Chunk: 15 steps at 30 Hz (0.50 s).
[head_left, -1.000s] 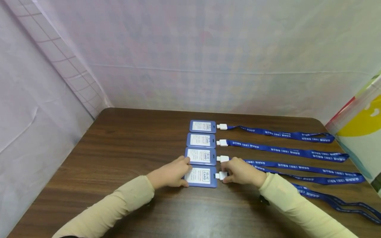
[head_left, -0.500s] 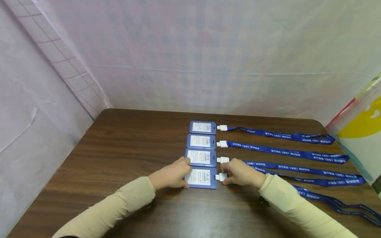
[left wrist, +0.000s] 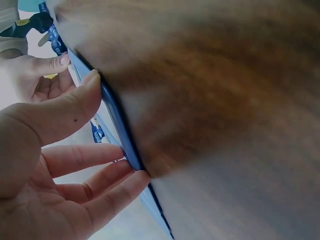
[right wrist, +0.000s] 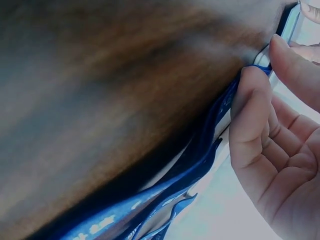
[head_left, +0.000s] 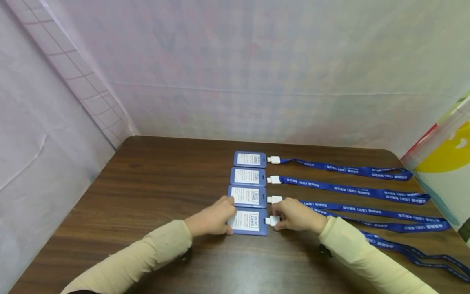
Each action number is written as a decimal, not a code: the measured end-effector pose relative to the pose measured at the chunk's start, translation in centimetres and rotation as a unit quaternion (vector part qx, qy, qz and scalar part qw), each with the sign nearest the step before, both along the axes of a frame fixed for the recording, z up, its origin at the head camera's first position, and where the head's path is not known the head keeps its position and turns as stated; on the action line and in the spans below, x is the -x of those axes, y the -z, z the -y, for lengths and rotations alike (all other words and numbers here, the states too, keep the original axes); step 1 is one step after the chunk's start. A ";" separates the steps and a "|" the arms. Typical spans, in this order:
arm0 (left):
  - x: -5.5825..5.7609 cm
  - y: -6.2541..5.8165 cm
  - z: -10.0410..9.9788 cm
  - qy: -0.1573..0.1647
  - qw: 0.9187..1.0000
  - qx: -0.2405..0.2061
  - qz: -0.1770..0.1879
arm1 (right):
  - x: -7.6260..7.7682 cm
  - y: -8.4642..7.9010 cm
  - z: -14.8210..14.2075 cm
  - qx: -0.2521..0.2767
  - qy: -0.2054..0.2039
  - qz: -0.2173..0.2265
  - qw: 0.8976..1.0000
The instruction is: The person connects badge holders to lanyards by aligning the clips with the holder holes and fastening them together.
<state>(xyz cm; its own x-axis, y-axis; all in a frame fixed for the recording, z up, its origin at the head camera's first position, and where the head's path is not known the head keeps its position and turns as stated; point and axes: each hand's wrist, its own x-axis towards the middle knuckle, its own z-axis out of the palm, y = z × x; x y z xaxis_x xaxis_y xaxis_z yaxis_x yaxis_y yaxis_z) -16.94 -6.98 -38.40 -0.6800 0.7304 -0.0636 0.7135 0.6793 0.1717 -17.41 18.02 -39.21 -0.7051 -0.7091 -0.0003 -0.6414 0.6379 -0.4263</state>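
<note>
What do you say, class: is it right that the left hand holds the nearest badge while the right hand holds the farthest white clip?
Not quite. As the head view shows, the right hand holds the nearest white clip, not the farthest. The left hand does hold the nearest badge.

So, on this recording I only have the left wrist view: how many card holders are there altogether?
Observer: The head view shows four card holders lying in one column.
Operator: And what's gripped across from me?
Observer: The right hand pinches a white clip at the slotted end of the nearest holder; I can't tell if it's fastened.
Operator: Anything farther over?
Observer: Four blue lanyards stretch away to the right.
</note>
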 end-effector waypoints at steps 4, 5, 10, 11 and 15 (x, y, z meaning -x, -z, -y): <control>0.0 0.1 0.0 0.000 1.000 -0.003 -0.002 | 0.0 0.0 0.0 -0.001 0.000 0.000 1.000; 0.0 0.1 0.0 0.000 1.000 -0.003 -0.003 | 0.0 0.0 0.0 -0.002 0.000 0.001 1.000; 0.0 0.3 0.1 0.000 1.000 -0.001 -0.006 | 0.0 0.0 0.0 -0.006 0.001 0.003 1.000; 0.0 0.3 0.1 0.000 1.000 -0.002 -0.005 | 0.0 0.0 0.0 -0.006 0.001 0.004 1.000; -0.1 0.2 0.1 0.002 1.000 -0.004 -0.006 | 0.0 0.0 0.0 -0.006 0.000 0.002 1.000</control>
